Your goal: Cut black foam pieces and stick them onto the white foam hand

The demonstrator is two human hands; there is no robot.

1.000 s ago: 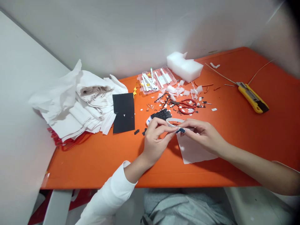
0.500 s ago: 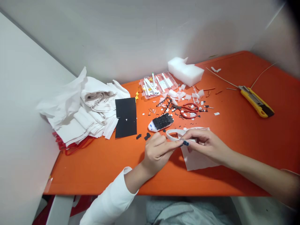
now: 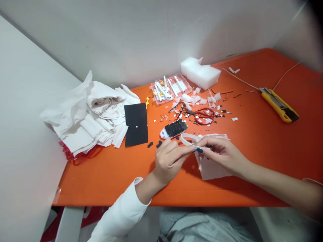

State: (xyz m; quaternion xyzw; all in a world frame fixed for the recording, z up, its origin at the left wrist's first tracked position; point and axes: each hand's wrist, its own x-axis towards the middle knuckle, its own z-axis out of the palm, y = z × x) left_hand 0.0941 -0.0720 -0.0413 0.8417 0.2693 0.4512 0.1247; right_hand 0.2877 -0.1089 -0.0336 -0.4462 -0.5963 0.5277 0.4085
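Between my hands is a thin white ring that looks like a roll of tape (image 3: pixel 186 138), held above the table. My right hand (image 3: pixel 222 151) grips its near side between thumb and fingers. My left hand (image 3: pixel 168 161) is closed, its fingertips pinching at the ring's near edge against the right fingertips; the exact spot is partly hidden. Beneath the right hand lies a piece of white paper (image 3: pixel 210 169). Just behind my hands rests a small white piece covered with overlapping black scales (image 3: pixel 174 129), with blue marks on its pointed left end.
Red-handled scissors (image 3: pixel 205 116) lie among black and white scraps. A yellow utility knife (image 3: pixel 280 106) is at right. Behind are a white foam block (image 3: pixel 200 74) and a clear case of markers (image 3: pixel 171 89). Black card (image 3: pixel 136 124) and heaped white tissue (image 3: pixel 101 117) lie left.
The view has shifted slightly. Both hands keep their grip near the ring's edge, with only a small shift of the fingertips and a slight tilt of the ring.
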